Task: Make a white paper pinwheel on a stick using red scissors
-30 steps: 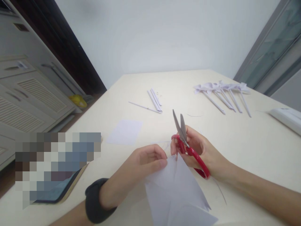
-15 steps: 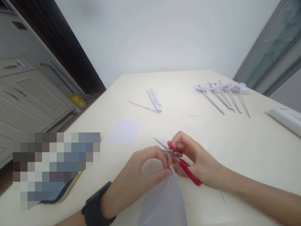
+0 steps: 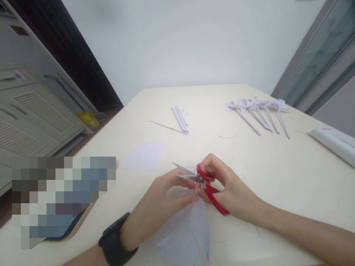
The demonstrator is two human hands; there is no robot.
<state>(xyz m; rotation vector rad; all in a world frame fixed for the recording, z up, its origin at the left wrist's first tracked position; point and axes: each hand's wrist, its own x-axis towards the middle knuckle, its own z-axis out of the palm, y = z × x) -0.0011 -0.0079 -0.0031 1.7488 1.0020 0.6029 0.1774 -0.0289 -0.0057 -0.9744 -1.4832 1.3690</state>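
Note:
My left hand (image 3: pixel 172 195) pinches the upper corner of a sheet of white paper (image 3: pixel 185 229) that hangs down toward the table's near edge. A slit shows in its lower part. In my right hand (image 3: pixel 222 181) is a pair of red-handled scissors (image 3: pixel 215 201), blades parted and pointing left above my left fingers. The right fingertips also meet the paper's corner beside the left ones. What lies between the touching fingertips is too small to make out.
A square white sheet (image 3: pixel 144 156) lies left of centre. Behind it are several rolled paper sticks (image 3: pixel 180 119). Paper pinwheels (image 3: pixel 255 105) on sticks rest at the back right. A white object (image 3: pixel 334 144) is at the right edge, a blurred-out device (image 3: pixel 66 201) at the left.
The scissors have shifted slightly left, with their blades showing more fully. The paper's lower end has lifted and swung left, so its slit shows more clearly. Both hands keep their holds.

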